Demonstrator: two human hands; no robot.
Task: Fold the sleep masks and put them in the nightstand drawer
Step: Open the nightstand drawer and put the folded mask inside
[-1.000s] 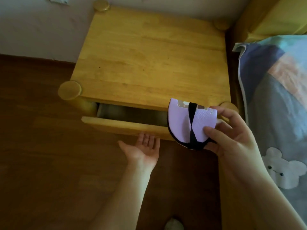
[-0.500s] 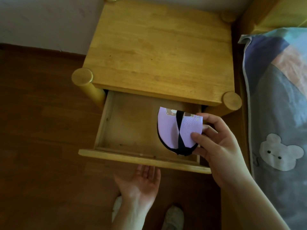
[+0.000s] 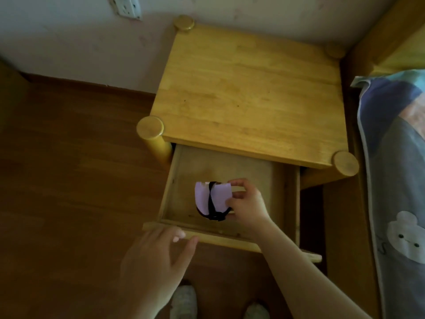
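my right hand (image 3: 247, 203) is down inside the open drawer (image 3: 177, 189) of the nightstand (image 3: 250, 93), fingers and thumb pinching the right edge of the folded sleep mask (image 3: 212, 200). the mask is lilac, doubled over, with its black strap (image 3: 210, 199) running down the middle and looping out along the lower edge. it sits low in the drawer, toward the middle and nearer the front wall than the back; i cannot tell whether it already touches the drawer bottom or hangs just above it.

my left hand (image 3: 156, 261) hovers at the drawer's front board (image 3: 207, 238), released, fingers loosely spread, fingertips at the top edge of the board near its left end. whether they actually touch the wood is blurred.

the drawer is pulled well out from under the nightstand top, which is bare pale wood with round post caps at the corners. to the right lies the bed with a blanket (image 3: 395, 180) in grey and blue carrying a white bear print (image 3: 404, 240). the floor (image 3: 69, 180) is dark brown wood, and the toes of my light shoes (image 3: 184, 300) show at the bottom edge. a wall socket (image 3: 125, 5) sits on the wall at upper left.
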